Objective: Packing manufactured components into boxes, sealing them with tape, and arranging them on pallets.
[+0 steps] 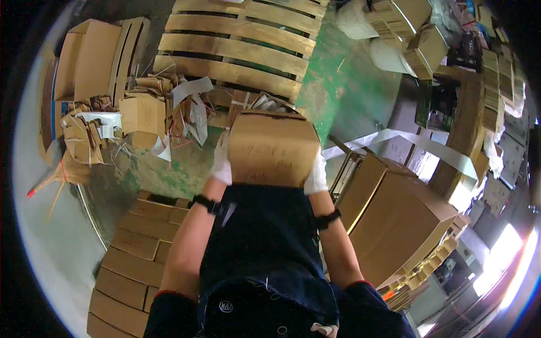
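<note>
A green-painted warehouse floor [332,84] is seen from above, with a bare wooden pallet [236,45] laid flat at the top of the view, its slats open and unloaded. To the right, a large closed carton [394,225] is stood beside a layered stack of flattened cardboard [420,273], and a long white strap [406,141] is draped over them. At lower left, a stack of sealed brown boxes [129,265] is packed tightly in rows, edges flush, apparently so that the pile stays square. At upper left, torn cardboard scraps and loose white strips [141,112] are heaped against folded cartons [90,56], swept aside rather than spread underfoot. Further bundles of folded cardboard [406,28] are piled at upper right.

At the centre, a plain brown cardboard box [273,147] is held clear of the floor, in front of the person's dark apron, between the pallet and the stack. It is gripped from opposite sides so that its weight is shared evenly: the white-gloved left hand [221,160] is pressed flat against the left face, the gloved right hand [316,172] against the right. The fingers are laid close together along the box walls, clamping rather than pinching. A dark band is worn on each wrist, with both bare forearms raised to keep the box level.
</note>
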Motion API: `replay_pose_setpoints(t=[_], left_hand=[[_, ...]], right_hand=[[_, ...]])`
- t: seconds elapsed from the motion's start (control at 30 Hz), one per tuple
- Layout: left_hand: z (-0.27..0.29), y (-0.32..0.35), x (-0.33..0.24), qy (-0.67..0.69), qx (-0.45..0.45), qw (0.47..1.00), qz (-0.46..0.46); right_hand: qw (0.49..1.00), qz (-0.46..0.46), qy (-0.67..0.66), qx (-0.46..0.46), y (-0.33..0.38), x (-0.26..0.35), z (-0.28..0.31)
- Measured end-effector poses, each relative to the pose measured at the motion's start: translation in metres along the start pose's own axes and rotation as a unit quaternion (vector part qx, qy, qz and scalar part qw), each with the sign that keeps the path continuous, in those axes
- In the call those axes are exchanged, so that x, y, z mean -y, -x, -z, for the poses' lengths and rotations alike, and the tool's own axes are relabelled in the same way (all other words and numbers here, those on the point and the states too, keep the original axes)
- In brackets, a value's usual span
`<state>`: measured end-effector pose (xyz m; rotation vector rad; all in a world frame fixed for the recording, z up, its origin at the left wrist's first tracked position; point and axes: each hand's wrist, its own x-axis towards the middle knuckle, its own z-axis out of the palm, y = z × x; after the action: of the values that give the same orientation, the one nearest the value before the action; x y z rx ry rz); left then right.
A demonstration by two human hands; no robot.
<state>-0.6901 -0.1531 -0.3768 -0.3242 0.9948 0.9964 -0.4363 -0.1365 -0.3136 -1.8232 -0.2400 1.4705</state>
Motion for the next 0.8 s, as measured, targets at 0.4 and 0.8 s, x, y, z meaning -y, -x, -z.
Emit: replay_pose_setpoints(t=[0.4,0.8], left_hand=[[-0.167,0.233,-0.025,-0.648,0.272,0.639,-0.311],[-0.24,0.363,0.075,-0.636,0.587,0.497,-0.058]], right_hand=[[0.834,0.055,0.397,0.38,0.179,0.169,0.103],[0.663,0.128,0.352,0.648,0.315,0.19,0.177]])
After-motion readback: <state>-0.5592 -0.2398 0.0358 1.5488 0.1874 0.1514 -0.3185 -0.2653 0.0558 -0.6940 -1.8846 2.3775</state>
